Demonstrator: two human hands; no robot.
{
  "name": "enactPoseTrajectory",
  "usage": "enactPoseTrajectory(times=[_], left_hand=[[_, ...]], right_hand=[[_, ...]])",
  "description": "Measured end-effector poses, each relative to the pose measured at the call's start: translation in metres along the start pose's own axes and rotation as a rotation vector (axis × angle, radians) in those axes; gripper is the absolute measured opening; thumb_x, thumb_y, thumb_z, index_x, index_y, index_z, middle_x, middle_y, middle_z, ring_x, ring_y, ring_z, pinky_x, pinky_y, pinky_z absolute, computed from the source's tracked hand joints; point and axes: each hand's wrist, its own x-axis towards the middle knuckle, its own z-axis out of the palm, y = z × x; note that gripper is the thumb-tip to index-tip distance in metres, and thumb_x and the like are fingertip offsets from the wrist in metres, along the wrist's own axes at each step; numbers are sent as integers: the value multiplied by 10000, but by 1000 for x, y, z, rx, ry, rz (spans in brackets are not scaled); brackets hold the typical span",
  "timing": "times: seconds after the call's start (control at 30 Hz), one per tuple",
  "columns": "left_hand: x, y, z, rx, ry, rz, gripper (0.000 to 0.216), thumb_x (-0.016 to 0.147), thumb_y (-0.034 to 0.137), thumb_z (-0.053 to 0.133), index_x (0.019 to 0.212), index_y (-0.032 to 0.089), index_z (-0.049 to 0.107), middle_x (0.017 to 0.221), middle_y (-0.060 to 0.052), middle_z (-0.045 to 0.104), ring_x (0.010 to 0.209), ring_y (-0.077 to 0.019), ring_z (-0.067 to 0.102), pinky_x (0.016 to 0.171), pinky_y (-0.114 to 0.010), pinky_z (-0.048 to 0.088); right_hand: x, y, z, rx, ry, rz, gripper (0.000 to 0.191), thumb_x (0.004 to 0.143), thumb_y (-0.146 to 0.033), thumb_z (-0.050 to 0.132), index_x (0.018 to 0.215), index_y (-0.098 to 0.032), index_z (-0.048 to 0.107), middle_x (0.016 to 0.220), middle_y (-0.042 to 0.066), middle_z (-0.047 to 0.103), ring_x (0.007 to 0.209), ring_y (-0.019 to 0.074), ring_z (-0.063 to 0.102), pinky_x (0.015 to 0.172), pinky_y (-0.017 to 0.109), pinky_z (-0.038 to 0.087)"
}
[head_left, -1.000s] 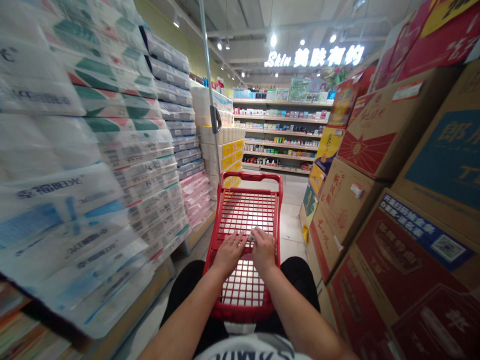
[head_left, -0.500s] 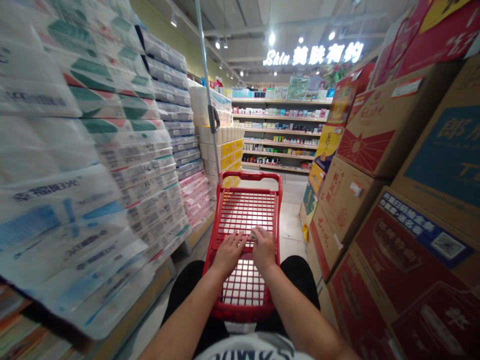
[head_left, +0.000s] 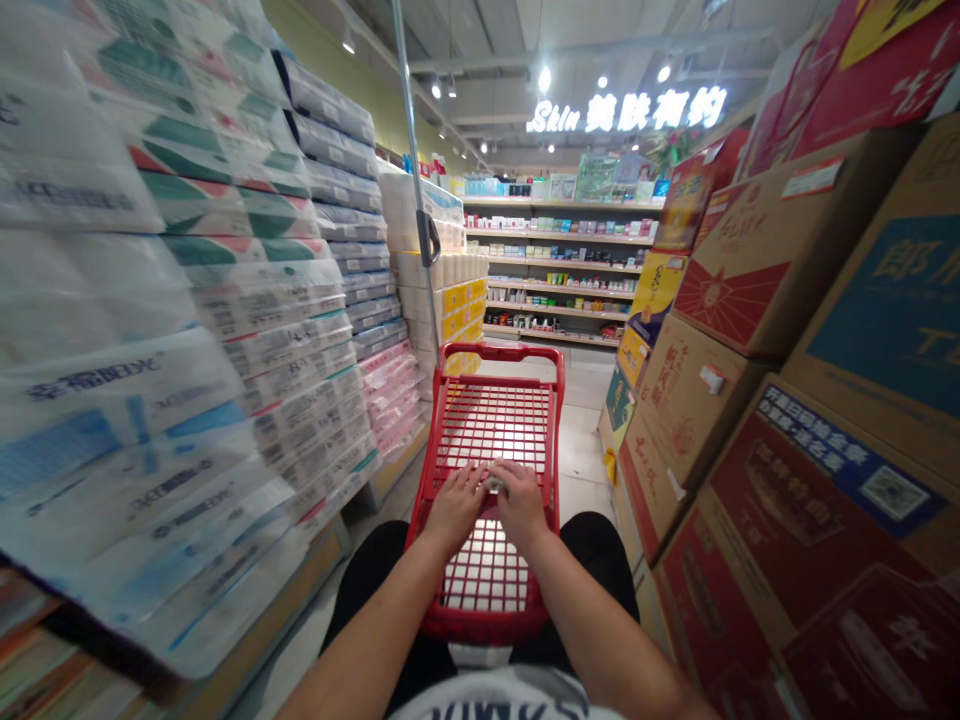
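Between my knees stands a red plastic shopping basket [head_left: 495, 410] with a grid of openings and a raised handle at its far end. My left hand [head_left: 456, 508] rests on the red crossbar at the basket's middle, fingers stretched forward and flat. Close beside it, my right hand [head_left: 520, 503] has its fingers curled round a small pale wad [head_left: 495, 483], perhaps a wipe or cloth, pressed against the crossbar. Most of the wad is hidden under the fingers, so its kind is unclear.
Stacked packs of tissue paper [head_left: 277, 300] rise on the left, on low pallets. Cartons [head_left: 750, 230] wall in the right side. Ahead, shelves [head_left: 562, 240] hold small products beneath a lit sign [head_left: 630, 108]. A metal pole [head_left: 416, 150] stands beyond the basket, at its left.
My right hand has slid left along the crossbar with the pale wad, closing up to my left hand's fingertips. My left hand and the basket stay put.
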Motion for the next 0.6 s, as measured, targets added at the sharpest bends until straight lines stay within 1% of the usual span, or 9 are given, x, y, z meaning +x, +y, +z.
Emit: enactPoseTrajectory(times=[0.03, 0.13, 0.17, 0.3, 0.33, 0.43, 0.47, 0.5, 0.6], left_hand=[[0, 0, 0, 3, 4, 1, 412, 916, 240, 510, 1322, 195, 561, 1392, -95, 562, 1279, -293, 514, 1056, -433, 407], [0, 0, 1, 8, 15, 6, 445, 911, 237, 518, 1356, 229, 528, 1410, -81, 546, 1293, -293, 501, 1053, -436, 406], [0, 0, 2, 7, 14, 6, 452, 910, 234, 517, 1362, 235, 520, 1415, -82, 540, 1297, -289, 497, 1055, -435, 403], [-1, -1, 4, -1, 6, 2, 431, 917, 256, 509, 1346, 217, 535, 1415, -105, 537, 1297, -280, 497, 1058, -438, 399], [-1, -1, 4, 0, 8, 3, 432, 919, 260, 507, 1348, 216, 533, 1415, -108, 536, 1299, -279, 496, 1059, -439, 398], [-1, -1, 3, 6, 19, 7, 453, 917, 246, 508, 1370, 234, 508, 1420, -98, 533, 1303, -274, 494, 1060, -434, 399], [-1, -1, 2, 7, 21, 8, 456, 917, 243, 508, 1372, 237, 506, 1420, -95, 534, 1301, -273, 496, 1059, -433, 400], [-1, 0, 2, 6, 20, 7, 450, 918, 242, 506, 1367, 235, 511, 1417, -95, 537, 1300, -272, 498, 1059, -432, 401], [-1, 0, 0, 2, 11, 2, 412, 921, 241, 501, 1329, 214, 551, 1403, -104, 550, 1293, -273, 505, 1060, -432, 401]], right_hand=[[0, 0, 0, -22, 17, 7, 475, 784, 4, 471, 1120, -245, 696, 1211, 41, 642, 1097, 215, 540, 985, 375, 449], [0, 0, 0, -89, 114, 107, 436, 818, -22, 467, 1133, -226, 689, 1242, 65, 625, 1106, 235, 529, 976, 396, 452], [1, 0, 0, -92, 118, 121, 428, 819, -24, 471, 1129, -222, 691, 1238, 66, 628, 1102, 236, 529, 973, 394, 454], [1, -1, 0, -54, 20, 25, 438, 810, -3, 470, 1111, -224, 699, 1214, 44, 641, 1100, 219, 529, 990, 360, 450], [1, -1, 0, -62, 23, 22, 435, 817, -6, 465, 1115, -221, 698, 1227, 46, 636, 1110, 219, 525, 995, 362, 447], [1, -2, -1, -119, 98, 106, 410, 838, -30, 471, 1134, -209, 690, 1261, 72, 618, 1113, 233, 523, 983, 388, 448], [1, -3, -1, -128, 100, 120, 407, 837, -33, 477, 1135, -211, 689, 1257, 75, 620, 1105, 233, 527, 978, 389, 449], [0, -3, -1, -128, 80, 110, 410, 830, -30, 485, 1132, -216, 691, 1248, 72, 625, 1098, 229, 532, 977, 385, 449], [-1, -3, -1, -104, -26, 7, 440, 806, -4, 491, 1122, -231, 697, 1236, 54, 635, 1099, 217, 535, 992, 366, 441]])
